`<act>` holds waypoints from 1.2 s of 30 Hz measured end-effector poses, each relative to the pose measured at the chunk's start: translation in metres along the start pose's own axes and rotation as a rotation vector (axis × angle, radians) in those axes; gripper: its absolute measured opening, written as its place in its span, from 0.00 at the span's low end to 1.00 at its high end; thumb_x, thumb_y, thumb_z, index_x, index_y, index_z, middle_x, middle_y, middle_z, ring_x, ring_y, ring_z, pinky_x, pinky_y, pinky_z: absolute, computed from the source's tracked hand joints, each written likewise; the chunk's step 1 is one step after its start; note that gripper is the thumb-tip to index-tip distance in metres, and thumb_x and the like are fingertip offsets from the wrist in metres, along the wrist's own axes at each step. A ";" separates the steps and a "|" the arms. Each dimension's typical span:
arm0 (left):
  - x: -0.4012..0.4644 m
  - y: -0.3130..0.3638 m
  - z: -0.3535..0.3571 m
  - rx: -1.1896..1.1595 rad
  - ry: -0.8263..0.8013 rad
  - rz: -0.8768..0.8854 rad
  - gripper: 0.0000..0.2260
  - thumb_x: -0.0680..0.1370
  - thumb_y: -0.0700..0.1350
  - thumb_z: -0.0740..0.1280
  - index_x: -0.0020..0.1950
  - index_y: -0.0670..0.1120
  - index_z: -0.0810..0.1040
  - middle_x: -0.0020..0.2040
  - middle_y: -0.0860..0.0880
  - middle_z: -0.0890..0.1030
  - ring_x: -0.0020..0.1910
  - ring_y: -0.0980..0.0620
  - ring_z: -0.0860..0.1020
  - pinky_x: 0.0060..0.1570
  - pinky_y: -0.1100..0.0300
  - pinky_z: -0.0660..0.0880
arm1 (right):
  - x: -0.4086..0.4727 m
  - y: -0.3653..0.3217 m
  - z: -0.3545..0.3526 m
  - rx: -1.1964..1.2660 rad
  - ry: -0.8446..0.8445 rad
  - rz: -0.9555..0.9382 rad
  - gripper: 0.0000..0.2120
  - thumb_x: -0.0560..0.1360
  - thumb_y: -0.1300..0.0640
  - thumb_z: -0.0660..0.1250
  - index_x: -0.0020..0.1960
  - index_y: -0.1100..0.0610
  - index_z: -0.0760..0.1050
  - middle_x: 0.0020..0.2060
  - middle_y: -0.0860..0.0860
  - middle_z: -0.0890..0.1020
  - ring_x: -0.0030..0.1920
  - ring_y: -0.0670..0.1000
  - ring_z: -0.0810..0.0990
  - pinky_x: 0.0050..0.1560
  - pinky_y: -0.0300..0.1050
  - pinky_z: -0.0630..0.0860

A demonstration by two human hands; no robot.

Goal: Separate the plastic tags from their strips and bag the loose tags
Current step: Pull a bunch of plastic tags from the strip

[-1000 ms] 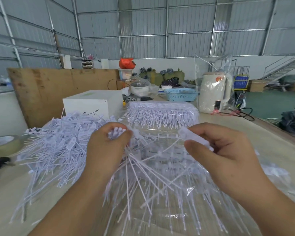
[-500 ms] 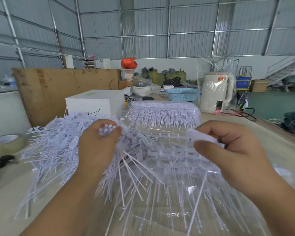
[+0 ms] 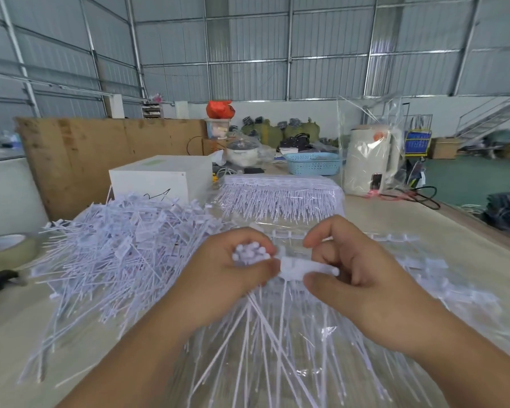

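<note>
My left hand (image 3: 218,278) grips a bundle of loose white plastic tags (image 3: 249,254) by their round heads; their thin tails fan downward. My right hand (image 3: 362,278) pinches one white tag (image 3: 299,267) by its flat end and holds it against the bundle. Under both hands lie strips of joined tags (image 3: 395,260) on clear plastic film (image 3: 321,334). A big heap of loose tags (image 3: 115,248) lies to the left. A neat stack of tag strips (image 3: 280,192) sits behind the hands.
A tape roll (image 3: 6,248) lies at the left edge, a white box (image 3: 159,178) behind the heap. Farther back stand a blue basket (image 3: 314,163), a white appliance wrapped in plastic (image 3: 371,160) and black cables (image 3: 418,195). A brown board (image 3: 80,154) leans at left.
My right hand has carried its tag leftward until it meets the bundle in my left hand. My left hand has shifted right and a little down.
</note>
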State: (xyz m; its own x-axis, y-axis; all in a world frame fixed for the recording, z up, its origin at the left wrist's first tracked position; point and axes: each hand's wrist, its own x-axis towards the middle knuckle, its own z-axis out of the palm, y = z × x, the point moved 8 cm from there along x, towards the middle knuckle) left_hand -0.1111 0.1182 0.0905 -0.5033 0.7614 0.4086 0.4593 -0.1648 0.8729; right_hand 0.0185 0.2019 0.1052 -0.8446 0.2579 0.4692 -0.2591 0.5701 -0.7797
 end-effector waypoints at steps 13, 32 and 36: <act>-0.009 0.017 0.016 -0.110 -0.186 0.105 0.10 0.67 0.40 0.76 0.45 0.49 0.80 0.38 0.53 0.79 0.37 0.57 0.77 0.37 0.65 0.74 | -0.001 0.007 0.000 -0.097 0.164 -0.036 0.13 0.73 0.58 0.70 0.46 0.42 0.70 0.35 0.47 0.74 0.33 0.58 0.75 0.30 0.53 0.73; -0.004 0.003 -0.004 -0.347 0.327 -0.030 0.07 0.62 0.40 0.70 0.35 0.51 0.79 0.29 0.53 0.75 0.27 0.56 0.72 0.25 0.65 0.69 | 0.003 0.006 0.005 -0.247 0.195 0.014 0.14 0.77 0.52 0.66 0.34 0.52 0.71 0.21 0.43 0.66 0.23 0.43 0.63 0.24 0.36 0.58; -0.005 -0.016 -0.006 -0.425 0.419 -0.174 0.06 0.61 0.41 0.71 0.32 0.52 0.81 0.26 0.52 0.75 0.26 0.53 0.72 0.31 0.59 0.69 | 0.001 -0.014 -0.009 -0.387 0.459 -0.103 0.19 0.77 0.51 0.66 0.31 0.54 0.64 0.23 0.44 0.68 0.23 0.44 0.65 0.23 0.36 0.59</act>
State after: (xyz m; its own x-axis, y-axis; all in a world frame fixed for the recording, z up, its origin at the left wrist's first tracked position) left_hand -0.1206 0.1137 0.0761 -0.8289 0.5026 0.2458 0.0571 -0.3611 0.9308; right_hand 0.0252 0.2016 0.1206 -0.5136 0.4471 0.7324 -0.0670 0.8300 -0.5537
